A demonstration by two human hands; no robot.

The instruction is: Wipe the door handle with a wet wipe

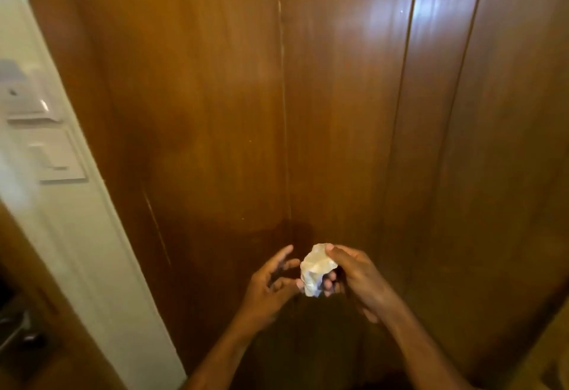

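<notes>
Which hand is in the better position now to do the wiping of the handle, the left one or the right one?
Probably the right hand: it already grips the crumpled wet wipe. The left hand is open beside the wipe, fingers spread, holding nothing. No door handle is clearly visible, so reach cannot be compared.

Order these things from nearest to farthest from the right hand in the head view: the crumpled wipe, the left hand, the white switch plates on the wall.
1. The crumpled wipe: held in the fingers of the right hand.
2. The left hand: just to its left, fingers spread, close to the wipe.
3. The white switch plates: far off, on the white wall at the left edge.
</notes>
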